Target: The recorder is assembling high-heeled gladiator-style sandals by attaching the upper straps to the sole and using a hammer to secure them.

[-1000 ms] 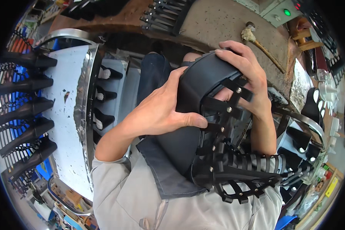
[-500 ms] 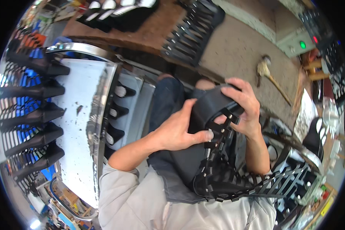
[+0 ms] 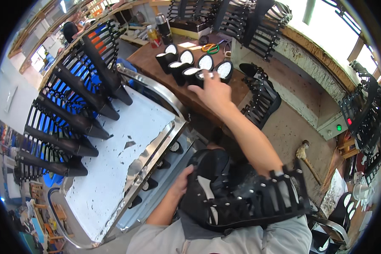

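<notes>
On my lap lies a black boot (image 3: 258, 199) with a shaft of open straps and metal studs, its strapped side stretching to the right. My left hand (image 3: 183, 181) grips its left end, with most fingers hidden behind it. My right arm stretches forward over the bench. The right hand (image 3: 214, 92) has its fingers spread at the nearest of several black shoe heels (image 3: 224, 71) with white oval tops. Its thumb stands apart on the left, and the fingertips reach over that heel; a firm grip is not visible.
At left, a metal-framed rack (image 3: 127, 139) bears several black strappy boots (image 3: 80, 101). Another strappy upper (image 3: 262, 99) lies right of the heels. A hammer (image 3: 307, 158) rests on the bench, with scissors (image 3: 213, 47), a flask (image 3: 163, 27) and a bottle (image 3: 153, 37) farther back.
My right hand has let go of the boot and stretched forward to the heels. The left hand keeps the boot, which has turned and lies across my lap. The view has swung up and left.
</notes>
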Demonstrator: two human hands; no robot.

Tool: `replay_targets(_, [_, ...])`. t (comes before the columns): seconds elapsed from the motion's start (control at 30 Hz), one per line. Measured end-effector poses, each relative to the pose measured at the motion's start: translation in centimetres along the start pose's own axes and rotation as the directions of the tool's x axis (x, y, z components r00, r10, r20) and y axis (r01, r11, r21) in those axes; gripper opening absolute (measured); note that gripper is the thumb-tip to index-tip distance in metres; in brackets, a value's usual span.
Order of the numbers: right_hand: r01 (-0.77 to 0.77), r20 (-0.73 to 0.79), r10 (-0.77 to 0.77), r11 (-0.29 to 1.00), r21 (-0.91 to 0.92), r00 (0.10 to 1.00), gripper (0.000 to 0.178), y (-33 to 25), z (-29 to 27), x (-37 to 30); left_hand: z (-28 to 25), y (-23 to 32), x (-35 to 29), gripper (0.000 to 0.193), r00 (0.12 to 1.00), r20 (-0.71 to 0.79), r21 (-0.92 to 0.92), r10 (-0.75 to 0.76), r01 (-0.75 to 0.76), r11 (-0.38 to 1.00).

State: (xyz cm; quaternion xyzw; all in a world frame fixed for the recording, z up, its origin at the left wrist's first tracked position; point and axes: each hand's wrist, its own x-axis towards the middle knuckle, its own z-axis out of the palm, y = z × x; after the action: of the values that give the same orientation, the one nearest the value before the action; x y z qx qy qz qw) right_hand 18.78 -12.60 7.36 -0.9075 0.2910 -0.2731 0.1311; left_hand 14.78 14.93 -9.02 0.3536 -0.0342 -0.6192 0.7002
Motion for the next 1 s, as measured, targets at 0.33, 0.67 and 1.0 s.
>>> replay_targets(0.33, [-0.003,-0.122,0.043,0.952,0.307,0.992,0.051,5.2,-4.9,-1.7,-4.0,2.6,0.6,0.048,0.940,-0.009,0.158,0.342,-0.336,0.929])
replay_targets(0.67, [-0.329,-0.436,0.429,0.899,0.288,0.791,0.039,20.3,-20.9,-19.4,0.9,1.0,7.2,0.051,0.979,0.194,0.130,-0.054,0.029,0.991])
replay_targets(1.0, [-0.503,-0.253,0.605,0.782,0.368,0.755,0.035,41.2,-15.2,-2.2,-4.0,0.2,9.0,0.063,0.969,0.245,-0.091,-0.029,0.053,0.994])
